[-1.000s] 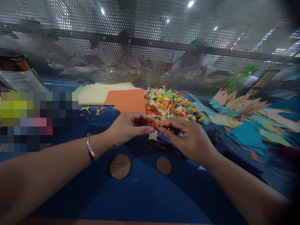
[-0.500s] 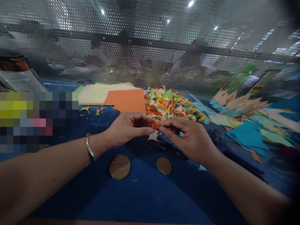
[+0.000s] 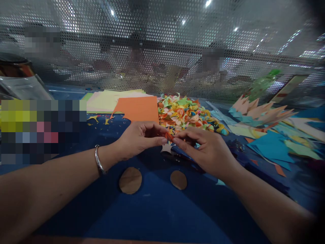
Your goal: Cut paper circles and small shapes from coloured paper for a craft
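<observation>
Between my two hands is a small folded piece of orange paper [image 3: 169,136], pinched from both sides. My left hand [image 3: 142,139], with a silver bangle [image 3: 99,160] at the wrist, grips it by thumb and fingertips. On the other side my right hand [image 3: 207,149] is closed on the same piece with thumb and index finger. Just under the fingers lies a pale star-shaped scrap [image 3: 167,148]. Two brown paper discs, a larger one [image 3: 130,180] and a smaller one [image 3: 178,180], rest on the blue table [image 3: 152,213] below the hands.
Behind the hands sit an orange sheet [image 3: 139,107], stacked pale sheets [image 3: 101,101] and a heap of small colourful paper pieces [image 3: 188,113]. Pointed peach paper shapes [image 3: 259,110] and blue paper [image 3: 270,145] are at right. A perforated metal screen [image 3: 162,64] closes the back; a jar [image 3: 20,78] stands left.
The orange paper between my fingertips has turned slightly and looks flatter. Both hands keep their pinch in nearly the same place; the whole view has shifted a little.
</observation>
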The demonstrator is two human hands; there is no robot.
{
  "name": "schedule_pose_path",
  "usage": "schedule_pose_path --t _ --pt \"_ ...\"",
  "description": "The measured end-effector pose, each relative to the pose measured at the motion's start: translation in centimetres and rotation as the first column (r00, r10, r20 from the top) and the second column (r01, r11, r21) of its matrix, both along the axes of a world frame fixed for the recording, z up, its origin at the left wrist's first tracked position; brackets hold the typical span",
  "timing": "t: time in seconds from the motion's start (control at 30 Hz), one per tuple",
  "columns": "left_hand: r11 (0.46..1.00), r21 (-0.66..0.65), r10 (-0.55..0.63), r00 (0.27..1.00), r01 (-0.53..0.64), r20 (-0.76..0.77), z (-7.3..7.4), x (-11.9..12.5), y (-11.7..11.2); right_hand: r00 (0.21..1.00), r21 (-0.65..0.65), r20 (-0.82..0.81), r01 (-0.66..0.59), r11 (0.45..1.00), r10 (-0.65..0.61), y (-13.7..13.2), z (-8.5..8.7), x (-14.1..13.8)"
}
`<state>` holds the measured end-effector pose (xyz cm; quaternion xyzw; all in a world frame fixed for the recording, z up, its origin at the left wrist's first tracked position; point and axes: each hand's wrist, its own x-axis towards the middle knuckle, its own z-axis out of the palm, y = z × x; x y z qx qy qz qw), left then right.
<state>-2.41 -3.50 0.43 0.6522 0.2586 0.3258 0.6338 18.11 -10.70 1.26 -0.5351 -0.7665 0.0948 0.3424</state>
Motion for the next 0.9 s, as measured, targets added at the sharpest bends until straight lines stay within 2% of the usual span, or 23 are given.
schedule_pose_path --t 0.47,0.9 --pt "1.0 -0.02 -0.004 1.0 0.004 0.013 -0.44 0.09 0.14 1.0 0.004 0.007 -0.004 1.0 0.004 -0.14 0.22 -0.14" --pt "0.997 0.078 0.016 1.0 -0.014 -0.02 -0.19 -0.22 0.22 1.0 -0.001 -0.003 -0.014 1.0 0.014 -0.1 0.22 -0.17"
